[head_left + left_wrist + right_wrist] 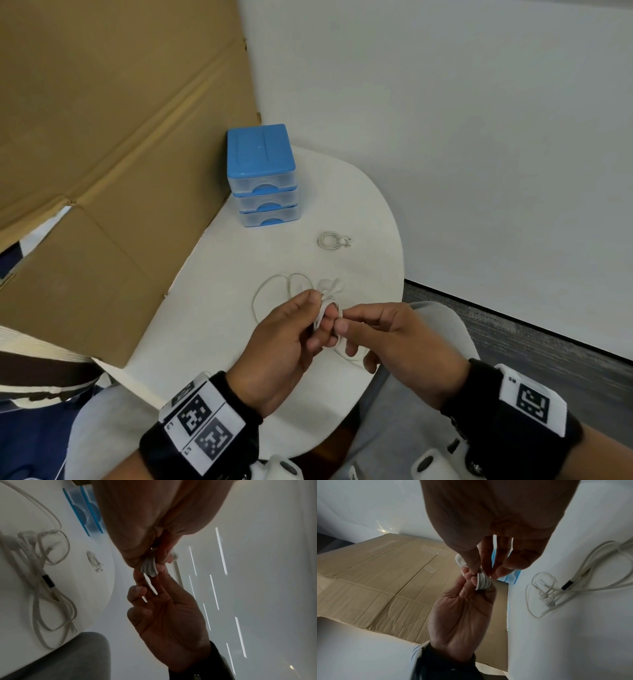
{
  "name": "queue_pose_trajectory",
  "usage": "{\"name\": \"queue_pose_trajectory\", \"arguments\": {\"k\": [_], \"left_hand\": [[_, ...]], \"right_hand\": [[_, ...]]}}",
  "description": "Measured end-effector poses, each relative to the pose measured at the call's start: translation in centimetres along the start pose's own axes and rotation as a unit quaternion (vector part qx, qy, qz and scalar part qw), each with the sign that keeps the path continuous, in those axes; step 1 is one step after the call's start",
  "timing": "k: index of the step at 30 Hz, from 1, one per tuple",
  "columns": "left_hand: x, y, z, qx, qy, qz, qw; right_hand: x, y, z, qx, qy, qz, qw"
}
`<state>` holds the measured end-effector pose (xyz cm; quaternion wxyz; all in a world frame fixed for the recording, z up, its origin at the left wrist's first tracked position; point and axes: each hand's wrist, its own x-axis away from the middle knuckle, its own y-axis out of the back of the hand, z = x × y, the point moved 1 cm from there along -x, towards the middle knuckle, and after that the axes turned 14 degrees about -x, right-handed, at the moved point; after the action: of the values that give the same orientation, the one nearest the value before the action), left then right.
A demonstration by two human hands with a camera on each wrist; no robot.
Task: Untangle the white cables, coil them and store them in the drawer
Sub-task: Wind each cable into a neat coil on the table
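Over the white table's near edge, my left hand (313, 325) grips a small coil of white cable (323, 313) wound in several turns. My right hand (344, 327) meets it from the right, its thumb and fingertips pinching the same coil (482, 582). The left wrist view shows the coil (148, 569) squeezed between left fingers, with the right hand (142, 584) just below. A loose tangle of white cables (291, 287) lies on the table behind my hands. One finished coiled cable (334, 240) lies farther back. The blue drawer unit (262, 174) stands at the back left, all drawers closed.
The round white table (370, 212) ends close on the right, with grey carpet beyond. A large brown cardboard sheet (102, 154) leans along the left side. White walls stand behind. My grey-clad knees show below the table.
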<state>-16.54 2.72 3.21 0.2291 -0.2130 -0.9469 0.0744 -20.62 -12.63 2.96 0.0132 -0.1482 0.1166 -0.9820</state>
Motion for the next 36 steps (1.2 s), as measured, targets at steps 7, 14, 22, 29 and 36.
{"name": "queue_pose_trajectory", "arguments": {"k": [7,14,22,29,36], "left_hand": [[0.2,-0.2,-0.4,-0.008,-0.041,0.022,0.999],[-0.2,-0.3,0.0,0.017,-0.018,0.049,0.999],[-1.3,0.8,1.6,-0.032,0.032,-0.002,0.999],[-1.5,0.7,1.9,-0.007,-0.003,-0.015,1.000],[-1.9,1.4,1.4,0.055,-0.020,-0.026,0.998]], "right_hand": [[0.4,-0.5,0.6,-0.025,0.077,-0.018,0.997],[0.7,-1.0,0.6,0.091,0.143,-0.010,0.985],[-0.1,0.9,0.4,0.238,0.155,-0.078,0.956],[-0.3,1.3,0.5,0.248,0.151,-0.044,0.956],[0.0,0.8,0.4,0.299,0.183,0.017,0.936]]}}
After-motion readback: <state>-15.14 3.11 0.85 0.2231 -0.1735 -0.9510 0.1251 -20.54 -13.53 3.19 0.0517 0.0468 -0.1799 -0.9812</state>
